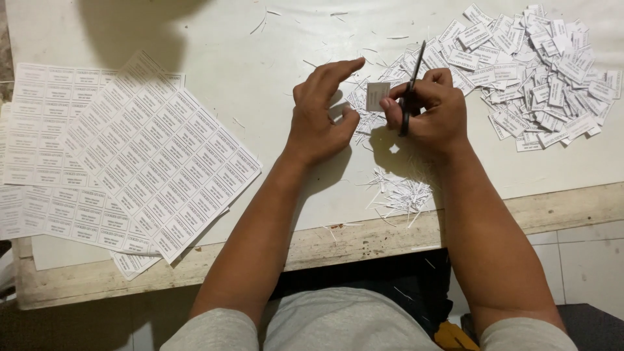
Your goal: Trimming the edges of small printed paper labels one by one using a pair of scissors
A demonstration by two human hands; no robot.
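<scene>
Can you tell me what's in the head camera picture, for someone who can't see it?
A person's right hand holds black scissors and a small white paper label, with the open left hand beside it above a white table. Uncut label sheets lie left; a pile of cut labels lies right.

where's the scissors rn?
Head view, right of centre: the scissors are in the right hand, blades pointing up, beside a small cut label, with the pile of cut labels further right.
</scene>
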